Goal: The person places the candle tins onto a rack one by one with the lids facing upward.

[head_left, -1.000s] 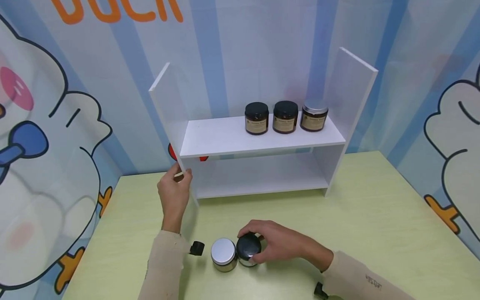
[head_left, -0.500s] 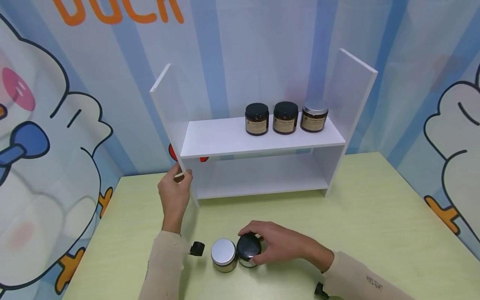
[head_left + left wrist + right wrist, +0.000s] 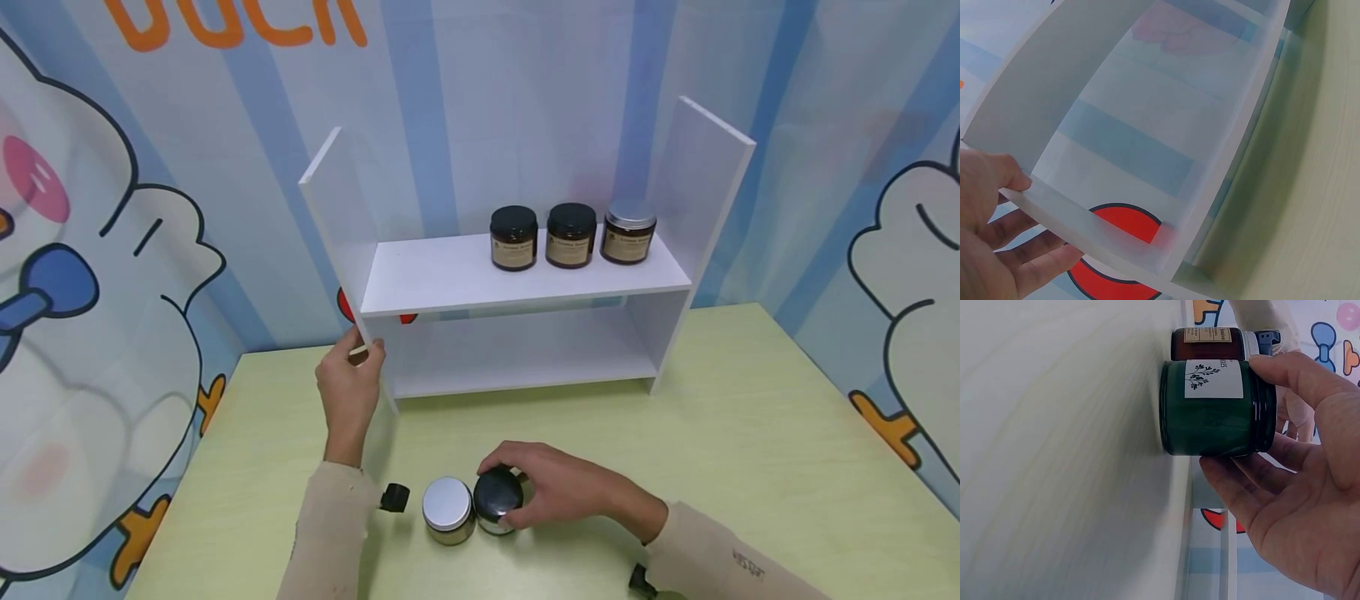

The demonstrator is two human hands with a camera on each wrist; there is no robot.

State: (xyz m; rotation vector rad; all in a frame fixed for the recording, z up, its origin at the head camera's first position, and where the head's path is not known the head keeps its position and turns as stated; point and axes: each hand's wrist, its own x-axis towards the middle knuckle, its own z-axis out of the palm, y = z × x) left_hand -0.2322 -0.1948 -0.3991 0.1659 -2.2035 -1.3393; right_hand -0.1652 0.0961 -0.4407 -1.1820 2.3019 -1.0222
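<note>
My left hand (image 3: 348, 392) grips the left side panel of a white two-tier shelf (image 3: 442, 275); in the left wrist view the thumb (image 3: 1016, 178) lies inside the panel edge and the fingers behind it. With thumb and fingers, my right hand (image 3: 566, 483) holds a green glass jar (image 3: 1216, 425) that has a black lid (image 3: 498, 496) and a white label with a plant drawing. Right beside it on the table stands an amber jar (image 3: 447, 510) with a silver lid; its tan label shows in the right wrist view.
On the upper board, toward the right, two black-lidded jars (image 3: 513, 237) (image 3: 572, 235) and one silver-lidded jar (image 3: 628, 233) stand in a row. The lower board (image 3: 525, 350) sits just above the pale green table (image 3: 757, 467). A striped cartoon backdrop (image 3: 510, 100) hangs behind.
</note>
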